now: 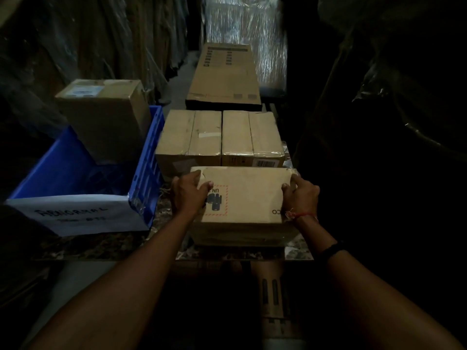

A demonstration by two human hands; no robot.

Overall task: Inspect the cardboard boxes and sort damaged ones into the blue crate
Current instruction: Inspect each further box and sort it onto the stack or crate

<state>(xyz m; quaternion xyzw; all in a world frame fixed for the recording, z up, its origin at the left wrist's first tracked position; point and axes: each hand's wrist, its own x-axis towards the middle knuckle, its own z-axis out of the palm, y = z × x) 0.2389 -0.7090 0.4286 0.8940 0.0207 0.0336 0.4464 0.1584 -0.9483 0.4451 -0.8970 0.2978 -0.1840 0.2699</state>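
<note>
Holding near box on worktop, just right of blue crate. Left hand, right hand: each grip curled round far top corner. Cardboard looks stiff, probably light. Far-left corner seems torn, so I'd clamp the sides instead.

Left hand covers part of the label on the box. Second line on crate sign is unreadable.

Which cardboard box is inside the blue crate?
The brown cardboard box with the white top label, standing in the blue plastic crate; the rest sit outside it.
</note>
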